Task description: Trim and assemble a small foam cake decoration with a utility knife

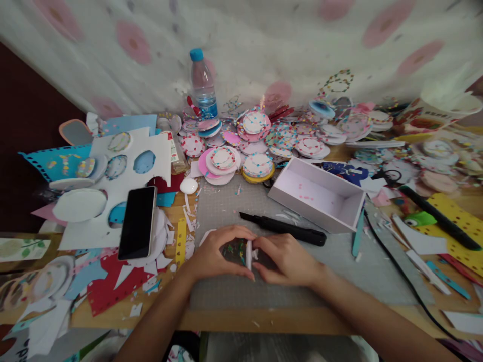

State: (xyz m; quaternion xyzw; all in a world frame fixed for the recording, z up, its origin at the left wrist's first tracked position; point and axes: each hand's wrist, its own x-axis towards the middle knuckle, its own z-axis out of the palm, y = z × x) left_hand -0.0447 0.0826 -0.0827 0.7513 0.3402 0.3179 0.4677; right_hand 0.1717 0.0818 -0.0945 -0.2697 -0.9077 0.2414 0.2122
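My left hand point(221, 251) curves around a small white disc-like piece point(249, 255), seen nearly edge-on, with its thumb and fingertips at the piece's edges. Green and yellow beads point(240, 250) show on the side facing my left palm. From the other side, my right hand point(289, 259) pinches at the piece with thumb and forefinger. What exactly lies between the right fingertips is partly hidden. Just beyond both hands, a black utility knife point(287, 229) lies on the grey cutting mat point(222, 211), its tip pointing left.
An open white box point(320, 193) stands behind the knife. Stacked discs with beaded strings point(222, 158) line the back near a water bottle point(204, 85). A phone point(138, 221) rests on white board at left. A black cable point(400, 276) and paper scraps lie right.
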